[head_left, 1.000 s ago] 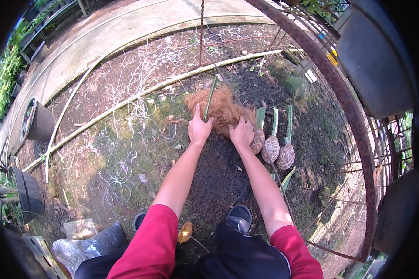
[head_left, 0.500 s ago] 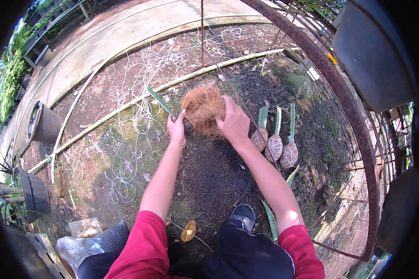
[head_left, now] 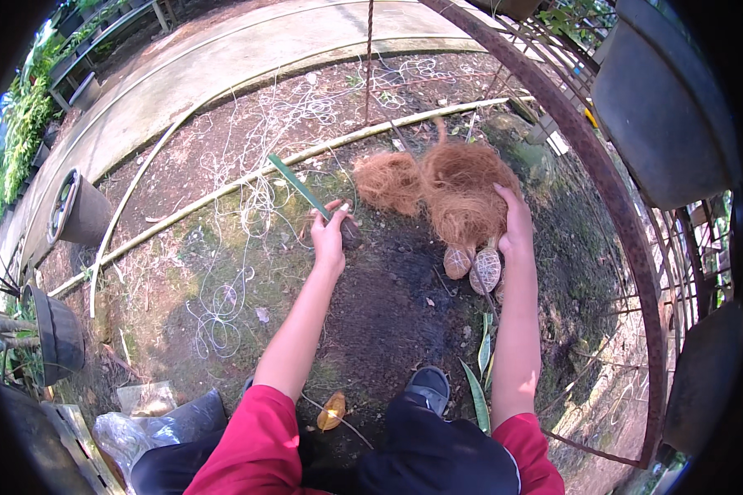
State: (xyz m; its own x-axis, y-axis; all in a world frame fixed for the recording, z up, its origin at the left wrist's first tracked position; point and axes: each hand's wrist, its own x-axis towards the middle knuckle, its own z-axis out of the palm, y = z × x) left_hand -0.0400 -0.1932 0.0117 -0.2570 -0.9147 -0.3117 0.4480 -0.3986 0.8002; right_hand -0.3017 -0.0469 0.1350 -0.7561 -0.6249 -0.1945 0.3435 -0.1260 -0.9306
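My left hand (head_left: 330,235) is closed round the base of a long green leaf cutting (head_left: 299,183), which slants up and to the left. A dark lump (head_left: 351,234), seemingly soil, shows beside its fingers. To the right, my right hand (head_left: 516,221) grips the right side of a large, loose clump of brown coconut fibre (head_left: 469,190); some fingers are hidden by it. A smaller tuft of fibre (head_left: 388,182) touches or lies just left of that clump. Below the clump sit string-wrapped fibre balls (head_left: 486,271), their leaves hidden behind the fibre.
White string (head_left: 260,198) lies tangled on the ground at left, across a bamboo pole (head_left: 198,205). A rusty metal hoop (head_left: 615,173) curves along the right side. Plant pots (head_left: 82,210) stand at left. Loose green leaves (head_left: 476,396) and a plastic bag (head_left: 169,433) lie near my legs.
My right hand has moved right with the fibre clump, away from my left hand. A smaller tuft now shows apart at its left. The clump now covers the wrapped balls' leaves.
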